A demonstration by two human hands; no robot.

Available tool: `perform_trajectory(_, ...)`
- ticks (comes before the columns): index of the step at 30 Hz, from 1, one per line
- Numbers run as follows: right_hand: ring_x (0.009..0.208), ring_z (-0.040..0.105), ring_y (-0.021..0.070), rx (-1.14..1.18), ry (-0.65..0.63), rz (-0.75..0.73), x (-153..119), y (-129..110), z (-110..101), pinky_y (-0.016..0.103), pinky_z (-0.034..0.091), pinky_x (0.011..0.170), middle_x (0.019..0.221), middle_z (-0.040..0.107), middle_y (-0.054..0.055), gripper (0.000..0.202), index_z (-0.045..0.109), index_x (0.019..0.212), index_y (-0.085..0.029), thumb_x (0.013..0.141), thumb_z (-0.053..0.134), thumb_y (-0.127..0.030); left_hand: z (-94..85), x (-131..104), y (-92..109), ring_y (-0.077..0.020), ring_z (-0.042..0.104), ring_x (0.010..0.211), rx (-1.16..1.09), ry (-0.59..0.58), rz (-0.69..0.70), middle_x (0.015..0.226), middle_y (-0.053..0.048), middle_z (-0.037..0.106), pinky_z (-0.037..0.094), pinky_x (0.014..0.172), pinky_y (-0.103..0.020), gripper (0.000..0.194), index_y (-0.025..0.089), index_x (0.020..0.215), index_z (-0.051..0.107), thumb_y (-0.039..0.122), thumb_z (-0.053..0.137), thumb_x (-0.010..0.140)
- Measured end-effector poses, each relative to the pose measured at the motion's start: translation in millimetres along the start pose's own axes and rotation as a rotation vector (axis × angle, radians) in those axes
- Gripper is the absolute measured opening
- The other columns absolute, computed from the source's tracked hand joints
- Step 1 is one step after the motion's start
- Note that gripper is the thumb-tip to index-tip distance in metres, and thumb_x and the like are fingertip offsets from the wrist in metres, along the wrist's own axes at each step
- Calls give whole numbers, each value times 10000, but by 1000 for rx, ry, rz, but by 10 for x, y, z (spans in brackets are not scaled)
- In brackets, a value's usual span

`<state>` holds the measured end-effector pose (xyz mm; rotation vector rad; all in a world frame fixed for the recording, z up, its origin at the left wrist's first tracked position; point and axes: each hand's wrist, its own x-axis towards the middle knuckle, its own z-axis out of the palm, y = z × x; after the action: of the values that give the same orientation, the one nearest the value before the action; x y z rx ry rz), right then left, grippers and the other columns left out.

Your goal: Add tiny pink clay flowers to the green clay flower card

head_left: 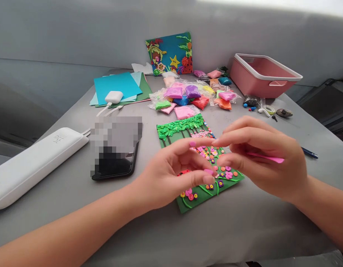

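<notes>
My left hand (174, 172) hovers over a green card (197, 205) decorated with clay flowers, stems and a leafy band. A small pink clay bit (209, 172) is between its thumb and a finger, and another pink dot (192, 143) sits on its index finger. My right hand (260, 159) is curled just right of the card, a flat pink clay strip (267, 158) held in its palm. Its index fingertip meets my left index fingertip, near a tiny pink speck. Both hands hide part of the card.
Bagged coloured clay (185, 111) lies behind the card, before an upright sea-scene picture (171, 50). A pink basket (255, 79) stands back right. Left are a phone (113, 163), white power bank (38, 163) and blue sheets (116, 87). Earbuds and a pen (309, 152) lie right.
</notes>
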<state>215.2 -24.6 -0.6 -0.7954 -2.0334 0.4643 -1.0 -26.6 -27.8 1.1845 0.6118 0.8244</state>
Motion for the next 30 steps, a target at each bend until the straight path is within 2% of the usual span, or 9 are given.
perform_trajectory(4,704,611,79,-99,-110,-151,5,-11,-29,205,551,576,918,627,48,152,764,1071,-161,932,712,-127,-21,29,33,-122,769,780,-196,114,-76,801,22,820,603,729,-183,639,217,1298,658,65,897,725)
perform_trajectory(8,716,626,75,-118,-199,-185,-14,-18,-20,206,586,616,958,637,48,177,745,1113,-199,966,672,-132,-24,23,39,-98,768,788,-229,86,-88,805,28,833,611,778,-171,664,209,1333,634,46,887,741)
perform_trajectory(13,728,642,79,-132,-178,-191,-21,-3,-1,201,590,646,909,644,32,106,718,989,-195,943,694,-102,-14,26,22,-97,761,807,-222,57,-89,847,22,826,616,783,-182,729,215,1386,573,33,875,748)
perform_trajectory(18,768,635,90,-128,-180,-242,-17,10,22,210,587,697,926,640,45,134,678,983,-164,954,629,-43,-5,36,40,-98,734,776,-164,67,-103,787,42,773,593,735,-179,653,215,1287,616,42,890,721)
perform_trajectory(22,816,645,134,-101,-82,-163,-5,11,18,260,568,715,894,652,45,112,641,950,-186,962,618,-77,3,29,58,-106,699,745,-98,92,-66,770,40,739,566,690,-198,566,221,1238,643,104,892,744)
perform_trajectory(25,778,633,141,-77,-3,-68,3,10,-1,280,547,697,861,672,38,114,644,964,-202,1000,571,-123,0,27,45,-120,707,779,-65,107,-77,818,20,759,576,744,-230,540,219,1230,658,144,898,752)
perform_trajectory(28,734,633,120,-39,-27,-36,12,3,-15,249,536,663,817,681,27,146,653,939,-188,1021,542,-141,-6,27,24,-133,722,842,-47,126,-87,902,3,782,587,804,-253,523,230,1242,667,171,890,773)
perform_trajectory(30,648,593,99,-37,-59,-58,18,-3,-19,224,511,596,726,654,3,144,649,866,-179,1002,605,-168,-9,28,14,-134,721,837,-49,138,-81,886,10,778,588,787,-248,541,232,1246,668,158,896,761)
